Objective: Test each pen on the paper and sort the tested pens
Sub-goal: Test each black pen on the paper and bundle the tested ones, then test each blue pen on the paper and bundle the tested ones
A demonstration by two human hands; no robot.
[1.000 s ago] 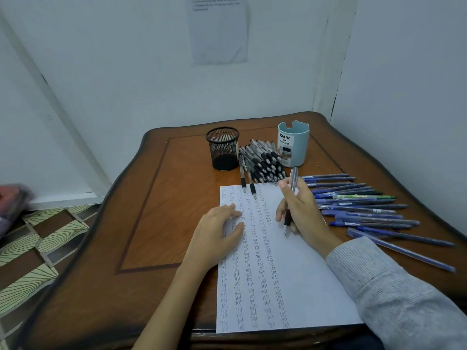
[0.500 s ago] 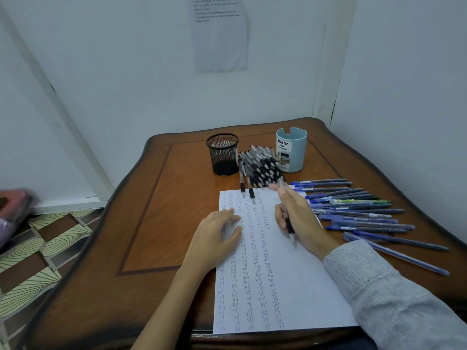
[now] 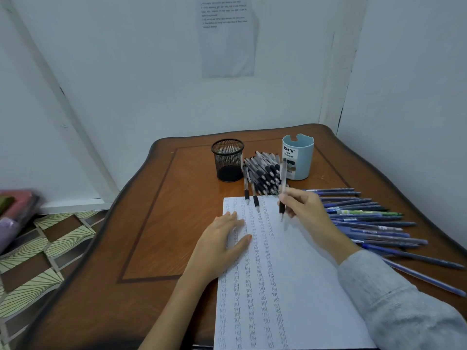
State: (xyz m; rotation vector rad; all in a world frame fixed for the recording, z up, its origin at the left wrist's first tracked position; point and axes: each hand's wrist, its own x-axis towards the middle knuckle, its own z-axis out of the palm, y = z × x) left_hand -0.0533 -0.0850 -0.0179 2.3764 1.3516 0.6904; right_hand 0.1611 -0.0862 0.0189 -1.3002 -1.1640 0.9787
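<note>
our right hand (image 3: 304, 210) pinches a pen (image 3: 283, 183) near upright, tip down just above the paper (image 3: 298, 286) top edge, black pile (image 3: 265, 173) just behind it, left hand (image 3: 222, 239) flat on the paper, fingers straight.

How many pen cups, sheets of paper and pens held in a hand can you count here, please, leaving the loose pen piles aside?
Pen cups: 2, the black mesh cup and the blue desk organizer.
Sheets of paper: 2, the practice sheet and the printed notice.
Pens held: 1, the black-grip pen in the right hand.
Total: 5.
</note>
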